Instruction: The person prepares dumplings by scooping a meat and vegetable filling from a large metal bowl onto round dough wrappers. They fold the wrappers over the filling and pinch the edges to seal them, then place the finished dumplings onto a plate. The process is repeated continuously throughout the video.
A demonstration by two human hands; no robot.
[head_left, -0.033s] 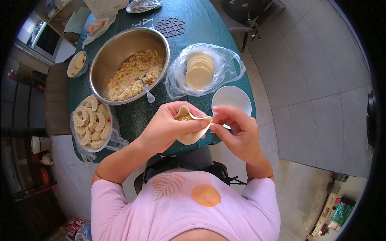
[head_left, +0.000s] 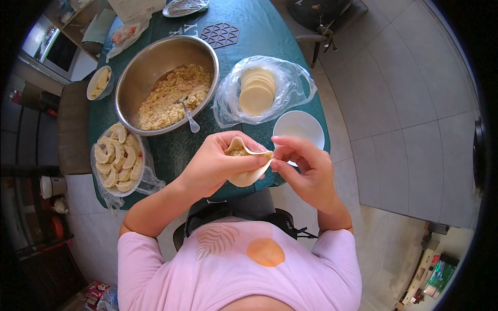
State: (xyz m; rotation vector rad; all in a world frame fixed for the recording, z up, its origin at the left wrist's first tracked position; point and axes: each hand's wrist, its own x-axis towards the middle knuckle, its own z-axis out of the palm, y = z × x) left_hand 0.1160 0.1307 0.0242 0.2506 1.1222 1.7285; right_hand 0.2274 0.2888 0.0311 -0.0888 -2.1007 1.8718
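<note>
Above the table's near edge, my left hand (head_left: 226, 161) is closed around a half-folded dumpling (head_left: 246, 178), its thumb lying across the front. The wrapper gapes at the left, and pale filling shows inside. At the dumpling's right corner my right hand (head_left: 300, 167) pinches the wrapper's edge with the thumb and a finger behind it; the index finger is raised. Just beyond my right hand stands a white bowl (head_left: 300, 126). A stack of round wrappers (head_left: 257, 92) lies in a clear plastic bag (head_left: 226, 103). Farther left, a large steel bowl (head_left: 136, 67) holds crumbly filling (head_left: 174, 96) and a spoon (head_left: 194, 124).
At the left edge of the green-covered table (head_left: 259, 31), several folded dumplings (head_left: 119, 158) fill a plate on plastic. Behind them is a small bowl (head_left: 101, 83) with pale pieces. A dark lattice trivet (head_left: 220, 35) and a foil-like wrapped dish (head_left: 184, 6) lie at the back.
</note>
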